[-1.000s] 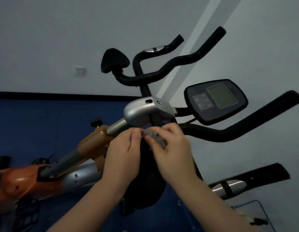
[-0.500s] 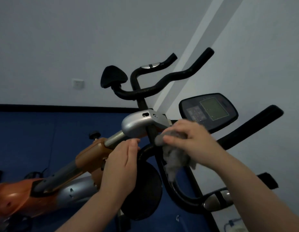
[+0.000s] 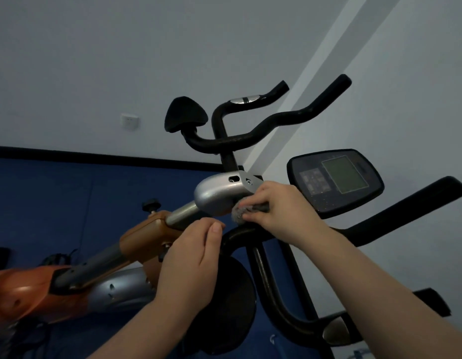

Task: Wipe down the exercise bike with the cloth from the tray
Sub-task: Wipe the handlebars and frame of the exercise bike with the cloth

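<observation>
Cloth (image 3: 241, 212) already off the tray and in use: bunched grey, gripped in the right hand (image 3: 281, 211), fingers curled closed around it, pressed against the underside of the silver housing (image 3: 219, 195) where the handlebar post meets the frame of the exercise bike (image 3: 152, 234). Left hand (image 3: 196, 257) just beside, below and to the left, fingers loosely curled with thumb against forefinger; holding nothing that can be made out, and hard to tell whether touching the black curved bar (image 3: 240, 235) behind it. Tray not in view.

Judged from this: fetching step done, wiping under way at the central joint. No telling which parts have already been cleaned, since no visible streaks or damp marks in this dim light. Probably still left: the upper handlebars (image 3: 276, 123), the display console (image 3: 336, 182), the long side grips (image 3: 411, 211), the orange frame cover and the lower body. Seat and pedals out of sight, so likely still ahead too.
</observation>
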Available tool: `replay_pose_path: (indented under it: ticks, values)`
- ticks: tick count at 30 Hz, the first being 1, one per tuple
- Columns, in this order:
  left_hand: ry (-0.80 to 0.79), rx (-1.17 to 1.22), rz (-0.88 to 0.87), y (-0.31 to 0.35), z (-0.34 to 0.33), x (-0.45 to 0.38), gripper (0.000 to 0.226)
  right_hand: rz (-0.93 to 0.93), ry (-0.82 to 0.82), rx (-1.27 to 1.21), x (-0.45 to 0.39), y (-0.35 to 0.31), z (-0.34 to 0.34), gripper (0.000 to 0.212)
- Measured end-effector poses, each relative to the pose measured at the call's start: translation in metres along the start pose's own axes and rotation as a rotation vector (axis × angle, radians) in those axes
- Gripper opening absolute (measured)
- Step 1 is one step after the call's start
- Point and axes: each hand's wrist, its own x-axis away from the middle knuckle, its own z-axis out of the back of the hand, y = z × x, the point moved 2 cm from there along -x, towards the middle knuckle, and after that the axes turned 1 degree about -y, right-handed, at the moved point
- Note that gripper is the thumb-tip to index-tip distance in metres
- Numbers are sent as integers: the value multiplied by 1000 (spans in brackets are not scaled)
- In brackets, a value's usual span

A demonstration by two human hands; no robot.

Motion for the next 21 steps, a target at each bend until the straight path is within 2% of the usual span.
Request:
replay_pose_path:
  ticks: [5,9,11,15,17,21]
  values:
    - [-20,-11,-9,1,1,0,36,-42,102,-76,-8,5,-4,22]
    - [-59,-58,-24,1,2,1,37,-46,-88,-113,0,12,8,21]
    - [-49,-60,-21,2,2,0,37,-54,-106,-87,-3,12,9,20]
    - [-24,-49,-24,1,1,-1,36,-50,105,-41,-12,3,-4,21]
    - [-24,-36,-26,1,1,0,36,-50,145,-37,-8,5,-4,22]
    - [-33,-38,-29,1,1,1,35,-61,11,13,2,12,3,18]
